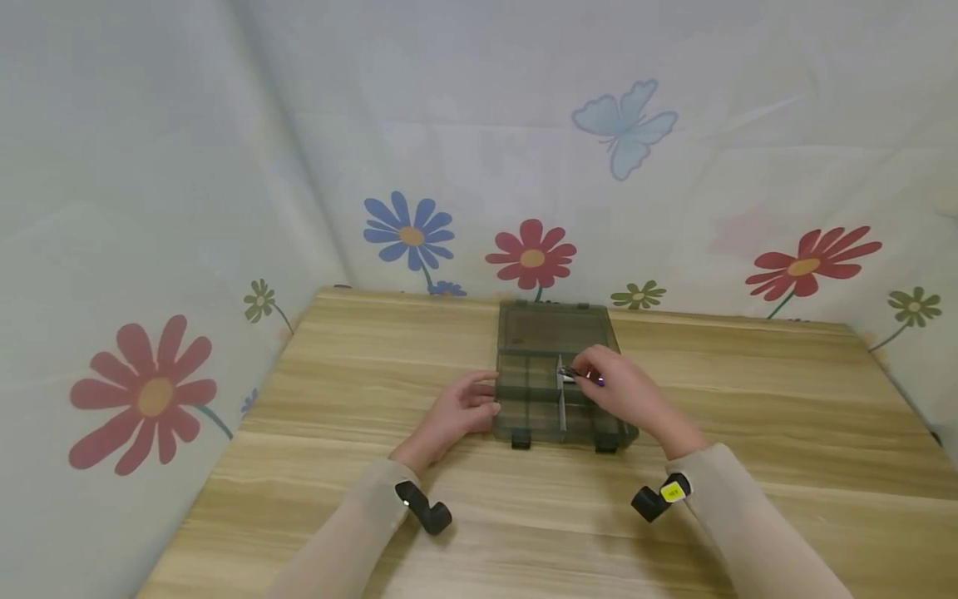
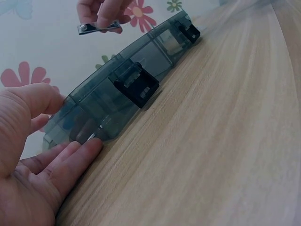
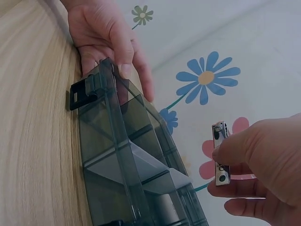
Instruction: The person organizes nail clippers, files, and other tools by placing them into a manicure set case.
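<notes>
My right hand (image 1: 614,383) pinches a small shiny metal nail clipper (image 3: 220,153) between thumb and fingers. It is held above the right part of a see-through dark green divided box (image 1: 555,329). At the box's left side is my left hand (image 1: 456,408). In the left wrist view, that hand's thumb lies over the upper edge, while its fingers (image 2: 80,157) hold the side low by the table. A pale divider (image 3: 150,165) crosses the box near its middle. Two black latches (image 2: 137,87) are on the box's front side.
The box rests on a wood-grain table (image 1: 359,349), towards its back edge. Behind and to the left hangs a pale cloth (image 1: 464,150) printed with flowers and a butterfly. Each wrist wears a black camera mount (image 1: 427,507).
</notes>
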The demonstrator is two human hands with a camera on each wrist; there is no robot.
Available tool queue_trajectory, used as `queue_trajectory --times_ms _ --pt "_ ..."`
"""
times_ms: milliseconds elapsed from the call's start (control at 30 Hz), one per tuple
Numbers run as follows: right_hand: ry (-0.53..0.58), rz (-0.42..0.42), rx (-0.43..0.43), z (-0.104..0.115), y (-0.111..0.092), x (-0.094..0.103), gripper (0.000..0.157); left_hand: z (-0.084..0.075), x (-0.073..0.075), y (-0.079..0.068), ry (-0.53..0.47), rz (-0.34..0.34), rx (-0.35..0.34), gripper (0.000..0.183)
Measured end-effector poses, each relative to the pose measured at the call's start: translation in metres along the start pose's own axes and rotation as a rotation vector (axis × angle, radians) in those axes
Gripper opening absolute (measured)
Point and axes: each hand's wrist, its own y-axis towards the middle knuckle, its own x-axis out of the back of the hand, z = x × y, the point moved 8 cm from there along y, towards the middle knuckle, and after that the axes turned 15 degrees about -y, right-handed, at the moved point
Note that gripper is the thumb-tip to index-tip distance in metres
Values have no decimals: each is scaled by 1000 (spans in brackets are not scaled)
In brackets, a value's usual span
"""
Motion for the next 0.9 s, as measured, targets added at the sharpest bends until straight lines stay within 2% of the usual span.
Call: queue_trajectory --times_ms 200,600,900 --pt "-5 -13 3 4 10 -5 13 1 2 0 -3 -15 7 55" --pt "17 48 -4 10 27 -22 15 -2 -1 -2 -4 -17 11 55" --pt "20 97 -17 15 42 -46 13 0 0 -1 -12 -18 6 54"
